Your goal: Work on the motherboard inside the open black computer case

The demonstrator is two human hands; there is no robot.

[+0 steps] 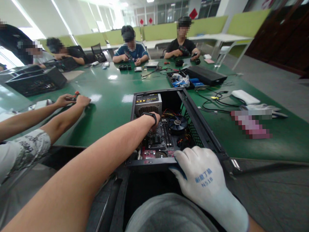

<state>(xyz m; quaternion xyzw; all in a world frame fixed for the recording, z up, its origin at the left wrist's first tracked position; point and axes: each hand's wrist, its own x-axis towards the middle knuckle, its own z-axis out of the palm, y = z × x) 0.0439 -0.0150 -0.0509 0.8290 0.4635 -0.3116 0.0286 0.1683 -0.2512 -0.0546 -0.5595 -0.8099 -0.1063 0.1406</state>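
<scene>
An opened black computer case (204,127) lies at the near edge of the table, partly over my lap. Inside it are a silver power supply (148,105), a motherboard (157,143) and a round CPU fan (177,122). My bare left hand (156,121), with a dark band on the wrist, reaches down over the motherboard between the power supply and the fan; its fingers are mostly hidden. White-gloved, my right hand (200,172) is closed round the near rim of the case, thumb below and fingers on top.
Black cables (214,100), a white box (245,97) and gloves (264,108) lie on the green table (277,142) at right. Beyond the case stands a black tray (173,81) with blue items. To the left, a co-worker's hands (76,99) hold a small orange-and-black thing.
</scene>
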